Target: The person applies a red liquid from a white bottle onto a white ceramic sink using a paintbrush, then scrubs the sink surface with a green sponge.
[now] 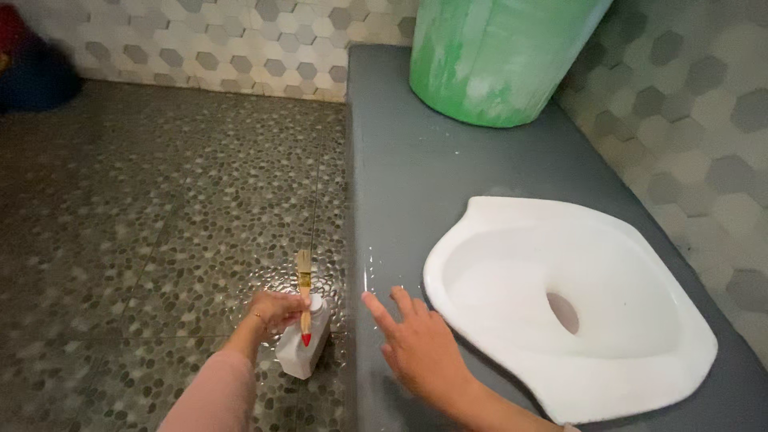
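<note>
Head view: 2 hands at the edge of a grey raised surface.

The left hand was clenched around a small paintbrush and a white plastic bottle low over the pebble-tiled floor; both looked light and rigid, the bottle perhaps slippery, best gripped at its neck. The right hand was released, fingers spread on the wet surface, just beside the white squat toilet pan. A green bucket stood behind.

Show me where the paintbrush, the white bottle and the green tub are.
paintbrush (304, 298): head view, on the wooden handle held in the left hand.
white bottle (299, 354): head view, on its lower front face.
green tub (496, 56): head view, middle of its side wall.
</note>
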